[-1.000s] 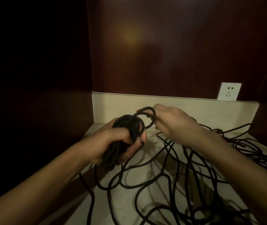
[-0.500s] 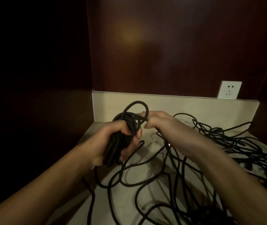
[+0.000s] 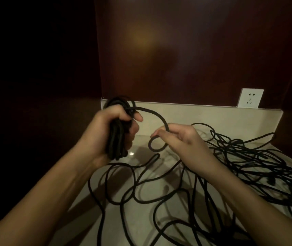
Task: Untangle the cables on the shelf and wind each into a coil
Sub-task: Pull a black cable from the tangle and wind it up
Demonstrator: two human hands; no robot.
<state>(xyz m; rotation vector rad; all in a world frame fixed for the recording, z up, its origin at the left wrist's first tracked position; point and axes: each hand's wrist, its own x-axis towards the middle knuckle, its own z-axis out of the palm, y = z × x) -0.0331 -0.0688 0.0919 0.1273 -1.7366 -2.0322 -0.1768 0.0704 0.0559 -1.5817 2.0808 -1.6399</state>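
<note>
A single wide-angle view looks from the person's head, forward and steeply down along both forearms into a dark wooden niche. It sits close: the pale shelf (image 3: pixel 159 206) fills the lower half, its back rim crosses mid-frame, and a wall socket (image 3: pixel 250 100) stands far right. Edges bow with lens distortion.

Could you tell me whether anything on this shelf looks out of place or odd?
Only the expected mess: loose black cable sprawls tangled over the shelf. The left hand grips a neat coil; the right hand pinches a strand.
</note>
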